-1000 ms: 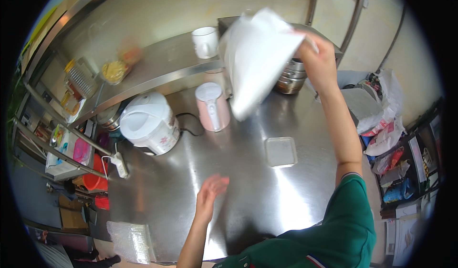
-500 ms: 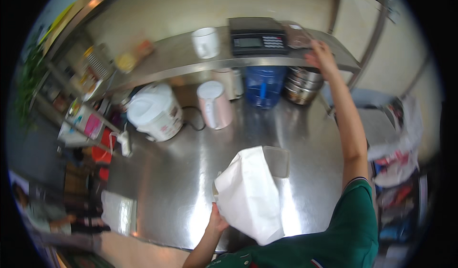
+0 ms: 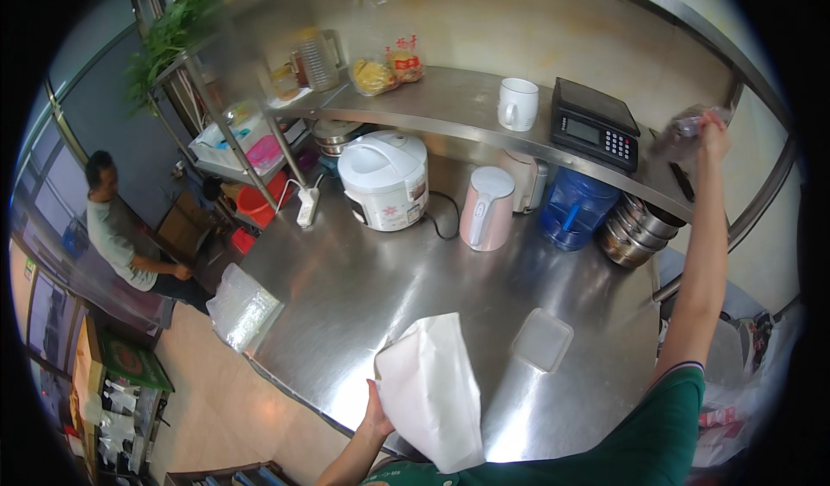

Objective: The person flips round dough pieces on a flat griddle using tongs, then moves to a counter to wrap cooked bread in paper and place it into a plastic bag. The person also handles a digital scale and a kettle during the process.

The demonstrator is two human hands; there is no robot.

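Note:
My left hand [image 3: 376, 412] grips the side of a white paper bag [image 3: 432, 391], which stands tilted over the near edge of the steel table. Its fingers are partly hidden behind the bag. My right arm stretches up to the right end of the shelf. There my right hand [image 3: 713, 138] pinches the top of a clear plastic bag [image 3: 679, 137] with something brown inside. A slim black object [image 3: 681, 181] lies on the shelf below that hand. On the table, right of the paper bag, is a flat translucent plastic lid or shallow container [image 3: 543, 341].
The steel shelf [image 3: 458, 97] carries a black scale [image 3: 592, 127], a white mug [image 3: 519, 105] and bagged food [image 3: 380, 71]. Below stand a rice cooker [image 3: 386, 183], pink kettle [image 3: 488, 209], blue jug [image 3: 577, 209] and metal bowls [image 3: 637, 231]. A person [image 3: 121, 227] stands far left.
My right hand has gone from reaching beside the plastic bag to gripping its top and raising it. The view has swung left. The paper bag has shifted left, away from the translucent piece.

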